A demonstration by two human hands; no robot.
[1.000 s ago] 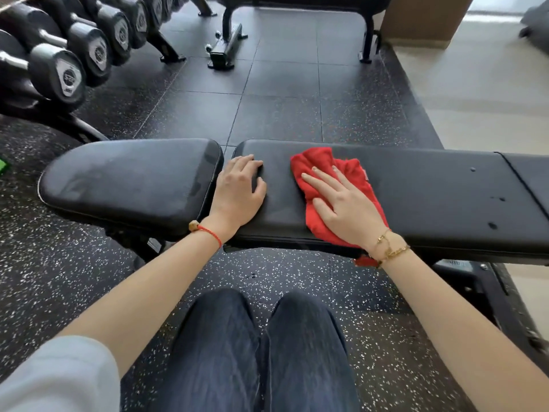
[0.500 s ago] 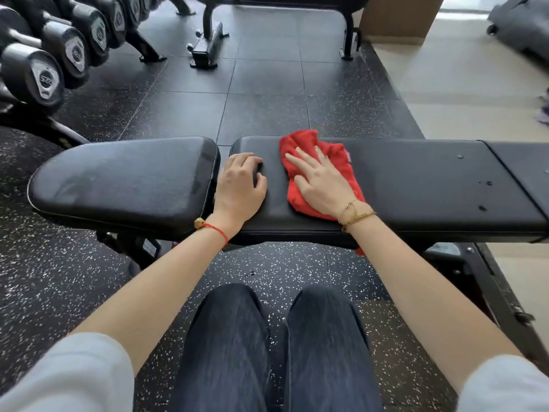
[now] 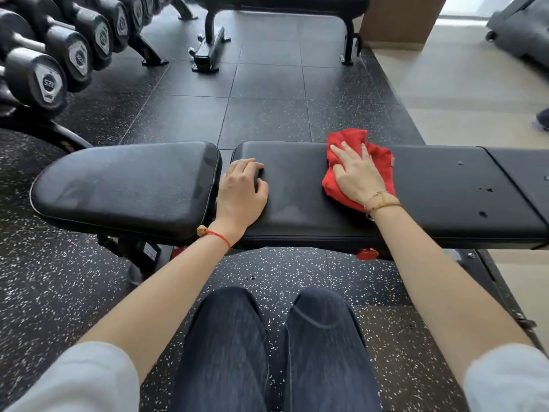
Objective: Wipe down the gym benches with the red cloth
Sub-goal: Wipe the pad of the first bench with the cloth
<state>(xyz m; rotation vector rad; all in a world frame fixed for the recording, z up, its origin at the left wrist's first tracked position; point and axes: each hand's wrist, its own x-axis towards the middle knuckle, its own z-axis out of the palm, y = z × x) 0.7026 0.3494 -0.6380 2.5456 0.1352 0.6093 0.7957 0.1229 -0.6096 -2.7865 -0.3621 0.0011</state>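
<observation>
Red terry cloth (image 3: 383,162), bunched and rumpled, is lying on the long black padded back pad of the gym bench (image 3: 312,203), toward the pad's far edge and somewhat right of its middle. The right hand (image 3: 358,176) is pressing down on the cloth with fingers (image 3: 341,151) straight and spread, flat on the fabric rather than clenched around it; cloth is showing beyond the fingertips and along the right side of the palm. The left hand (image 3: 242,191) is resting on the left end of the same pad, just beside the gap that is separating it from the shorter black padded seat pad (image 3: 127,185); its fingers are loosely curled on the vinyl and are gripping nothing.

The bench's long axis is running left to right across the view, square to the person's dark-trousered knees (image 3: 276,337). Small dark specks (image 3: 483,214) are marking the pad well to the right of the cloth, so the unwiped stretch is judged to be lying rightward along that axis, on the right hand's side and out of the left hand's easy reach. The seat pad, nearer the left hand, also appears still to need wiping.

A rack of black dumbbells (image 3: 50,81) is standing at upper left, and a second black bench (image 3: 279,4) is standing on the speckled rubber floor beyond.
</observation>
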